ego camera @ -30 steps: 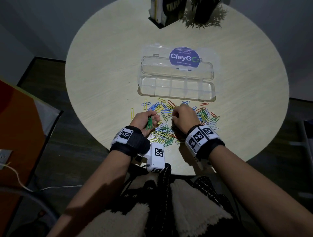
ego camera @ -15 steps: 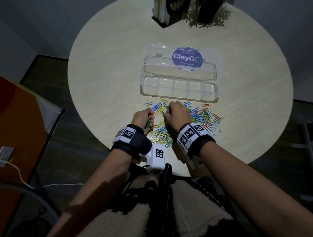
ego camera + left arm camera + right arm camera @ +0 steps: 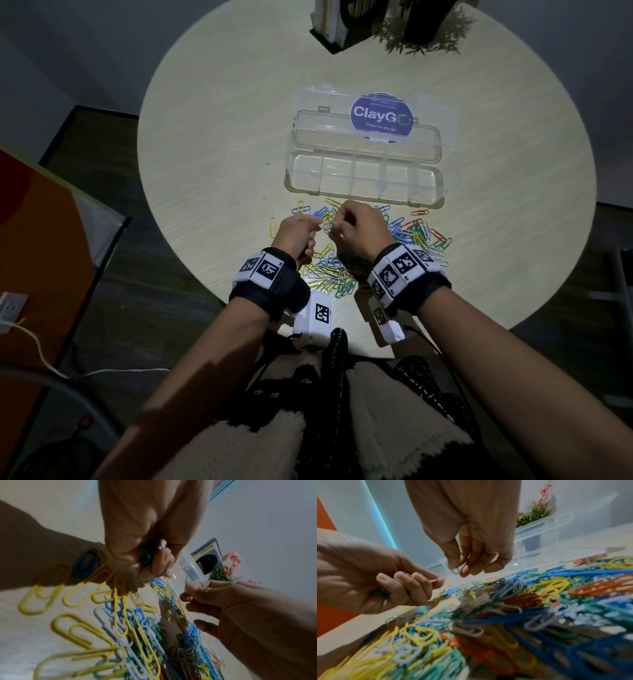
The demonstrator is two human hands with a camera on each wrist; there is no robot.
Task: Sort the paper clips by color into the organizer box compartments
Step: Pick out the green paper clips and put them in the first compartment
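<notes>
Green clips in curled left hand, above scattered yellow clips.

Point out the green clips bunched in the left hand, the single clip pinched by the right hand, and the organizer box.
green clips [image 3: 147,554]: left wrist view, bunch showing inside the fist.
single clip [image 3: 455,571]: right wrist view, lower loop below the fingertips.
organizer box [image 3: 432,202]: head view, near rim.

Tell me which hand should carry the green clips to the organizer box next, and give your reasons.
Left, probably. The left hand already grips a bunch of green clips in its curled fingers, and the open organizer box lies just beyond the pile. The right hand pinches only one clip.
</notes>
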